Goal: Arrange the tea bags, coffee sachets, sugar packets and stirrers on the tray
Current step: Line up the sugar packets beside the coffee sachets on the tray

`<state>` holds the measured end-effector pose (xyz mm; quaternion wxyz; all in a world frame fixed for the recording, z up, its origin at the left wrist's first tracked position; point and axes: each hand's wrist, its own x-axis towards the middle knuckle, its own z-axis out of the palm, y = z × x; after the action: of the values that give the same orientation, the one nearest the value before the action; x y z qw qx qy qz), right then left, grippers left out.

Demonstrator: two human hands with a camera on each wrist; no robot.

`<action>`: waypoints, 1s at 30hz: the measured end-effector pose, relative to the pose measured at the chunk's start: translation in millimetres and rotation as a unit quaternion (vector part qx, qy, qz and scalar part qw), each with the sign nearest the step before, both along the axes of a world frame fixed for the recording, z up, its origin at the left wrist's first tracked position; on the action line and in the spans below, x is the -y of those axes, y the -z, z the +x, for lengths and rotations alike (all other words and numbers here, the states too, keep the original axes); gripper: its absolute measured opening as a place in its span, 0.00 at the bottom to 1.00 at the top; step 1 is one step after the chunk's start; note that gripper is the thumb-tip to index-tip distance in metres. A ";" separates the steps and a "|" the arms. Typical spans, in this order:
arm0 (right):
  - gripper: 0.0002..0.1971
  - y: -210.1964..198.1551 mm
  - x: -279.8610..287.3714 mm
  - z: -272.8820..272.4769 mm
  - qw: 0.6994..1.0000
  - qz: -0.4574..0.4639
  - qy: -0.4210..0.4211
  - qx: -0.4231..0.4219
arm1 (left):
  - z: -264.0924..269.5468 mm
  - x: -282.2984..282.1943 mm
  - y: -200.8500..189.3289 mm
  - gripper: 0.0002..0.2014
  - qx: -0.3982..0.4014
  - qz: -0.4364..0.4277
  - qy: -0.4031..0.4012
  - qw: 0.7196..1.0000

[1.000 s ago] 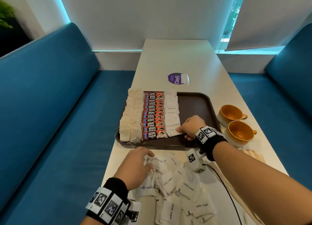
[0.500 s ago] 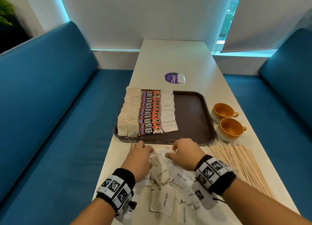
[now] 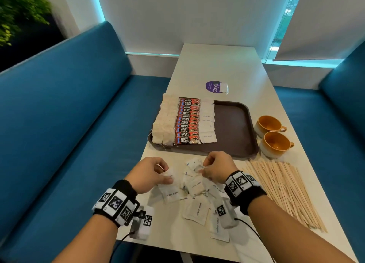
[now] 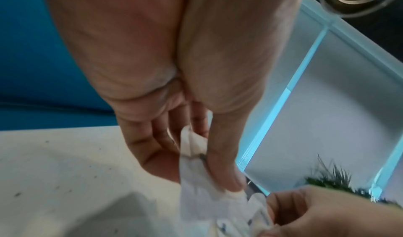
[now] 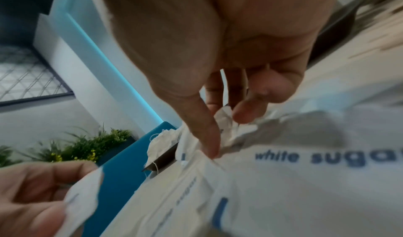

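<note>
Loose white sugar packets [image 3: 195, 185] printed "white sugar" in blue lie crumpled in a heap on the table [image 3: 217, 65], just before the brown tray [image 3: 233, 124]. The left hand [image 3: 150, 174] pinches one packet between thumb and fingers; the right hand [image 3: 217, 169] pinches another from the heap.

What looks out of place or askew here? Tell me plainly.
The loose sugar packets lie jumbled and overlapping on the table in front of the tray, unlike the neat rows on it. The stirrers are fanned out beside them, off the tray. Nothing looks spilled or torn.
</note>
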<state>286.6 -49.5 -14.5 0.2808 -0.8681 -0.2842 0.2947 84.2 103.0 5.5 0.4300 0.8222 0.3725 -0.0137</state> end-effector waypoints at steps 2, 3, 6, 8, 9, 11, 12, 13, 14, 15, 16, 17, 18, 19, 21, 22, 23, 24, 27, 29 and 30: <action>0.14 -6.8 3.9 2.3 0.999 0.047 0.006 -0.015 | -1.0 9.7 2.7 0.16 -0.019 -0.006 0.017 1.000; 0.15 -12.8 7.2 4.2 0.997 0.076 0.011 -0.018 | -0.4 16.1 5.3 0.16 -0.033 0.011 0.029 0.999; 0.16 -37.3 20.7 10.0 0.988 0.148 0.025 -0.020 | 2.9 31.9 13.5 0.17 -0.067 0.080 0.042 0.994; 0.14 -52.3 32.8 12.9 0.987 0.158 0.021 -0.019 | 3.2 37.5 17.8 0.22 -0.062 0.096 0.032 0.993; 0.13 -56.6 39.9 14.1 0.988 0.153 0.013 -0.024 | 3.4 39.3 19.6 0.25 -0.058 0.096 0.029 0.993; 0.13 -57.6 55.2 14.1 0.993 0.111 -0.009 -0.050 | 3.9 43.0 22.9 0.27 -0.062 0.088 0.029 0.994; 0.15 -53.4 62.3 12.8 0.995 0.078 -0.021 -0.063 | 4.1 44.7 24.7 0.27 -0.069 0.085 0.033 0.993; 0.18 -46.5 68.7 9.9 0.996 0.038 -0.034 -0.070 | 4.0 46.1 26.6 0.26 -0.079 0.090 0.041 0.992; 0.22 -38.2 74.4 5.6 0.997 -0.002 -0.047 -0.064 | 3.7 46.9 28.7 0.25 -0.093 0.102 0.053 0.989; 0.25 -28.9 79.1 0.8 0.997 -0.040 -0.057 -0.041 | 3.1 47.9 29.5 0.23 -0.107 0.116 0.064 0.985; 0.28 -21.6 82.8 -4.8 0.996 -0.069 -0.061 -0.009 | 1.8 48.8 29.7 0.21 -0.118 0.122 0.073 0.983; 0.29 -16.6 84.9 -10.3 0.995 -0.083 -0.058 0.021 | 0.7 50.0 29.5 0.20 -0.125 0.121 0.078 0.982; 0.29 -13.5 85.5 -14.9 0.994 -0.084 -0.051 0.040 | -0.7 51.0 29.6 0.19 -0.127 0.118 0.082 0.982; 0.28 -11.2 84.8 -17.9 0.995 -0.078 -0.040 0.050 | -2.5 52.4 28.8 0.18 -0.124 0.117 0.087 0.982; 0.24 -9.9 82.5 -22.0 0.996 -0.068 -0.025 0.061 | -5.9 55.8 26.6 0.14 -0.116 0.114 0.089 0.983; 0.22 -10.2 81.7 -23.4 0.995 -0.066 -0.026 0.069 | -7.8 57.0 25.7 0.14 -0.111 0.104 0.084 0.985; 0.21 -9.3 81.1 -24.3 0.995 -0.061 -0.029 0.075 | -9.5 56.5 24.0 0.14 -0.102 0.090 0.076 0.988; 0.19 -8.7 81.2 -25.4 0.996 -0.047 -0.027 0.070 | -11.3 54.5 21.4 0.15 -0.086 0.070 0.061 0.992; 0.15 -9.2 85.5 -27.6 1.000 0.019 -0.008 0.007 | -11.5 44.3 9.0 0.19 -0.013 0.015 0.014 1.000; 0.15 -11.3 91.0 -24.3 0.998 0.064 0.004 -0.024 | -4.2 42.3 1.9 0.16 0.024 -0.018 0.029 0.999; 0.15 -13.3 94.8 -20.3 0.995 0.088 0.012 -0.033 | 2.2 44.7 0.9 0.16 0.038 -0.041 0.042 0.998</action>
<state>266.2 -144.3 -1.3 0.3693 -0.8330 -0.2889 0.2936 86.4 58.2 4.6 0.4762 0.8187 0.3205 -0.0161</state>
